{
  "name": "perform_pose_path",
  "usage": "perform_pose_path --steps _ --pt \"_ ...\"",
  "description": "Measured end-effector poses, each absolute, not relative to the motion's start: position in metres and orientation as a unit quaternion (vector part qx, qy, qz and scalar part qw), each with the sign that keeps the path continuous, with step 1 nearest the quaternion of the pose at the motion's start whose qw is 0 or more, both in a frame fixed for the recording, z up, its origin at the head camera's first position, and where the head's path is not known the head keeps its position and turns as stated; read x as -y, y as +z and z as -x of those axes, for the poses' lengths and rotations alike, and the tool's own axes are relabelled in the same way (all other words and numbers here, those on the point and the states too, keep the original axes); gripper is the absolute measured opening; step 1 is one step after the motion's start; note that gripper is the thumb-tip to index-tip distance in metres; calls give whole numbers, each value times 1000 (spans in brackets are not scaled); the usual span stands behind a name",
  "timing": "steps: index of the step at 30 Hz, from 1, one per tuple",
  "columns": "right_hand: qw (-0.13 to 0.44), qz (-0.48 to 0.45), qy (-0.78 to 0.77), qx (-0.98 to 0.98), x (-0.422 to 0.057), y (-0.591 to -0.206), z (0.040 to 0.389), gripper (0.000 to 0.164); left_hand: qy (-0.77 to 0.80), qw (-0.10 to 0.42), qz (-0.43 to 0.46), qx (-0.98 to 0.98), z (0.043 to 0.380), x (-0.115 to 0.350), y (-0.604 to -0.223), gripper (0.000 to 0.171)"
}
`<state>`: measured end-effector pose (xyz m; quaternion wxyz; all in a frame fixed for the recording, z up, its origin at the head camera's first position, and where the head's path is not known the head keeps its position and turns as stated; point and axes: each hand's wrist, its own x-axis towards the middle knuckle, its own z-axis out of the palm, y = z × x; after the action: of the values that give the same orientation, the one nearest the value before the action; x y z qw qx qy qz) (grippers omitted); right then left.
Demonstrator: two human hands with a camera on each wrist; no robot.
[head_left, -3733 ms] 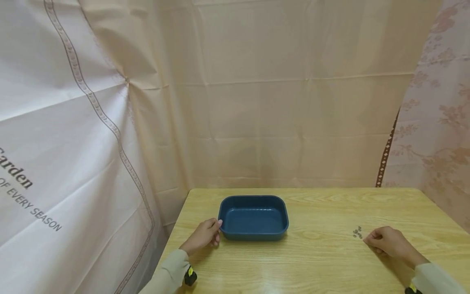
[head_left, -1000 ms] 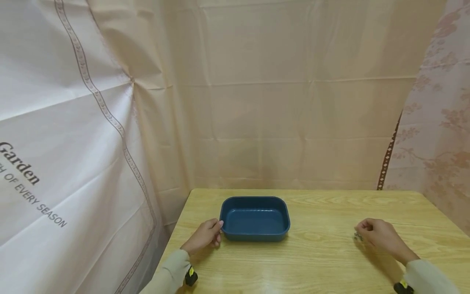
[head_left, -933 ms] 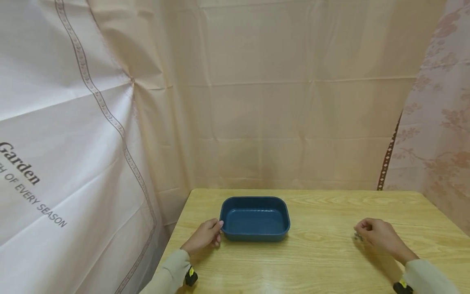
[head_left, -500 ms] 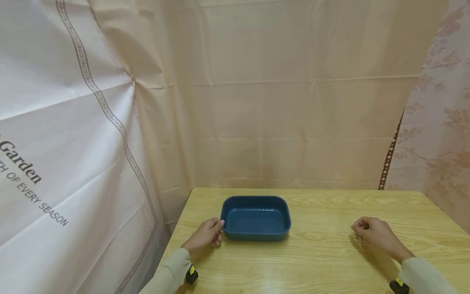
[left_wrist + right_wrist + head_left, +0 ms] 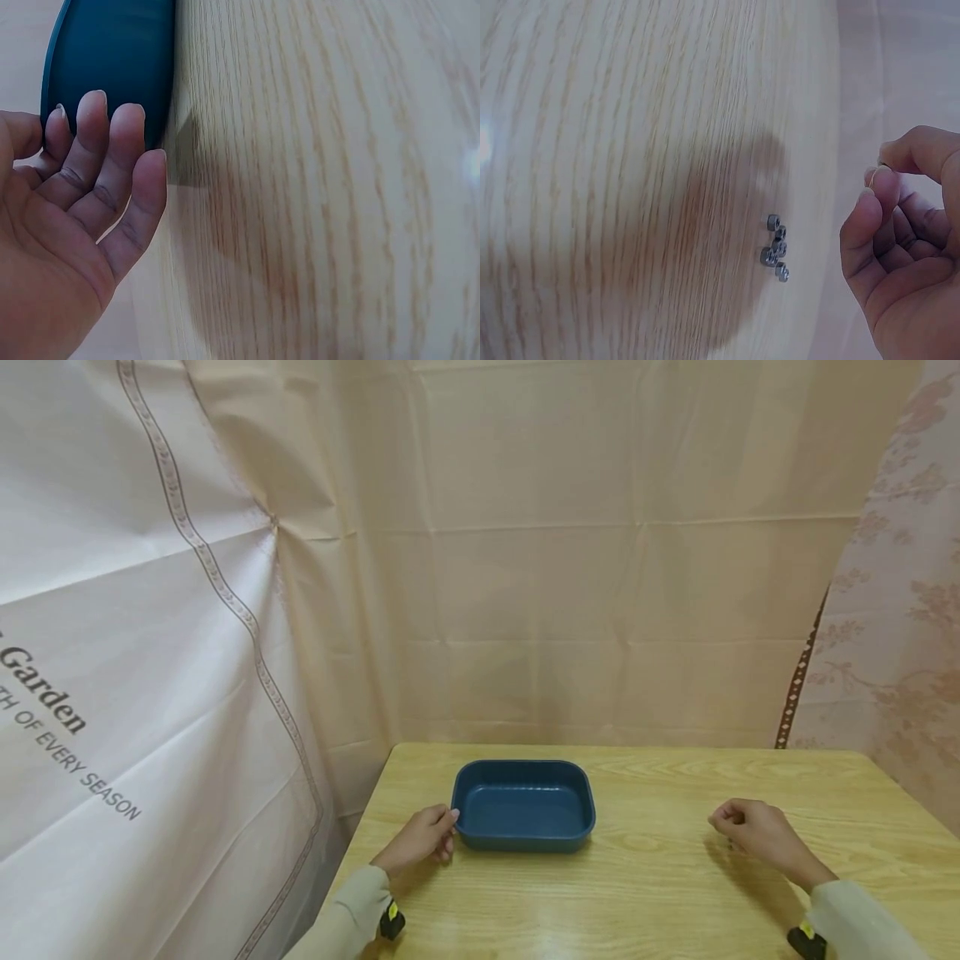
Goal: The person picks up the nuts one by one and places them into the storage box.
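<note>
A deep blue rectangular dish [image 5: 523,843] stands on the wooden table, left of the middle in the head view. My left hand [image 5: 422,838] pinches its left rim between thumb and index finger, while the other fingers lie along the outer wall in the left wrist view. My right hand [image 5: 761,837] is raised over the table at the right, thumb and fingertips pressed together. A dark speck of a small metal nut [image 5: 882,160] shows in that pinch, mostly hidden. Several small metal nuts [image 5: 780,247] lie clustered on the table below the right hand.
The pale wooden table [image 5: 637,893] ends at a straight far edge. Behind it hangs a beige cloth [image 5: 600,610]. A white printed cloth [image 5: 150,693] closes off the left side, and a floral one [image 5: 900,635] the right.
My right hand has come from beside the nuts onto the cluster, then risen and drifted left with its fingertips pinched. The left hand keeps its hold on the dish.
</note>
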<state>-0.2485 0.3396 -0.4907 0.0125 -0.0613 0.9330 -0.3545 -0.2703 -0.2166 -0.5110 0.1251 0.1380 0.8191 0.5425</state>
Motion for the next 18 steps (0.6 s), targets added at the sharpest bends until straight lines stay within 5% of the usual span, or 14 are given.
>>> perform_pose_path --steps 18 --pt "20 68 -369 -927 -321 -485 252 29 538 123 -133 -824 269 216 -509 41"
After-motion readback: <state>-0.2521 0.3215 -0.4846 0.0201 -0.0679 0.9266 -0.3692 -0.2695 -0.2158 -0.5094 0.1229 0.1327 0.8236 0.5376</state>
